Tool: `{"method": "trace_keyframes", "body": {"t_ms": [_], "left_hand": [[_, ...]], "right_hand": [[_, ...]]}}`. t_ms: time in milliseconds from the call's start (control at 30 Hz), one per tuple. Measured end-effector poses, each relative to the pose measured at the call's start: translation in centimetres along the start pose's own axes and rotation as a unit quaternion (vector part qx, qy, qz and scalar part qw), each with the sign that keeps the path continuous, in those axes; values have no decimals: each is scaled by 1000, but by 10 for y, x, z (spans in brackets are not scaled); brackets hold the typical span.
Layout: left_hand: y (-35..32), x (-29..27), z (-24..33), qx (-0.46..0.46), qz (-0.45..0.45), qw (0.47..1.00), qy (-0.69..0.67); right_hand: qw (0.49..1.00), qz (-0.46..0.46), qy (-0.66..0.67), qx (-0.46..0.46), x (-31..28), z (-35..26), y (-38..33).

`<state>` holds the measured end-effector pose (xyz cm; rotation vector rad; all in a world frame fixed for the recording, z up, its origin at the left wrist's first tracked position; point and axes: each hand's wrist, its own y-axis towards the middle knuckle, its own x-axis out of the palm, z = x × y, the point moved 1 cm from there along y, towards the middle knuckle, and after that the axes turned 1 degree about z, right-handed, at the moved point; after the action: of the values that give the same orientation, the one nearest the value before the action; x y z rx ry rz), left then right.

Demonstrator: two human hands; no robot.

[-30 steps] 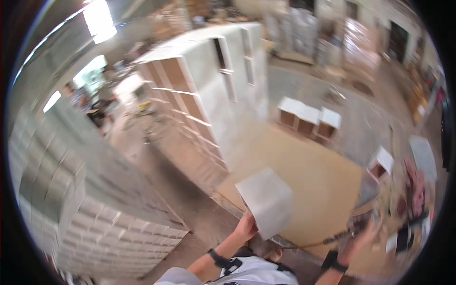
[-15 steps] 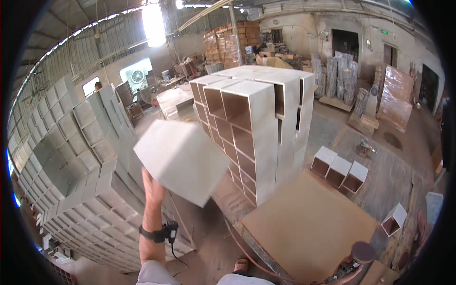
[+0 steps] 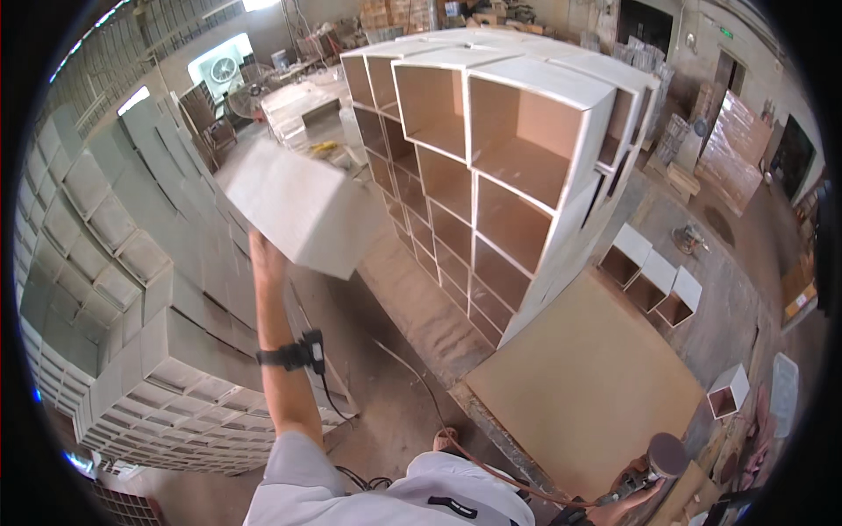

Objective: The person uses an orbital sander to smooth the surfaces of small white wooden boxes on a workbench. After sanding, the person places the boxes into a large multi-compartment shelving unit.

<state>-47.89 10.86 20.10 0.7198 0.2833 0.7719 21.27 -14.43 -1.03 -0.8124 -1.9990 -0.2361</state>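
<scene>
A white box [image 3: 285,197] is held up in the air by my left hand [image 3: 265,254], with the arm stretched out ahead. The fingers are largely hidden behind the box. Its edges are smeared by motion. At the lower right my right hand [image 3: 624,507] is closed around a sander [image 3: 633,480], whose round dark pad [image 3: 667,455] faces up. A reddish hose [image 3: 465,463] runs from the sander across the front of my body. The sander is above the near right corner of a flat brown board [image 3: 583,386], well apart from the box.
A tall stack of white open-fronted boxes [image 3: 535,184] stands just beyond the board. Stacked grey-white boxes [image 3: 167,351] fill the left side. Three small white boxes [image 3: 651,276] sit right of the board, and another small box [image 3: 729,391] lies nearer. A fan [image 3: 224,70] is at the back left.
The white box has moved left and farther from me in my left hand, turning slightly. My view has tilted down. My right hand keeps the sander near the board's corner.
</scene>
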Motion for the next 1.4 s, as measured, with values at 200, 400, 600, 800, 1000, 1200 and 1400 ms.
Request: {"method": "trace_keyframes", "body": {"t_ms": [200,400,600,800,1000,1200,1400], "left_hand": [[-104,-2,-207,-230,-183,946,137],[-125,48,-295,-274,-190,940,74],[-122,84,-291,-317,-189,928,49],[-141,91,-349,-398,-87,909,-85],[-125,44,-298,-264,-125,947,137],[-168,88,-19,-397,-446,800,55],[-309,274,86,-345,-664,663,-14]], "right_hand": [[998,36,-48,-21,14,5,-9],[996,49,-66,-26,13,10,-19],[987,111,-100,-64,11,10,-30],[938,284,-155,-123,51,26,-47],[915,347,-180,-97,37,23,-40],[949,298,-85,-57,18,5,-30],[962,263,-69,-24,-12,-25,3]]}}
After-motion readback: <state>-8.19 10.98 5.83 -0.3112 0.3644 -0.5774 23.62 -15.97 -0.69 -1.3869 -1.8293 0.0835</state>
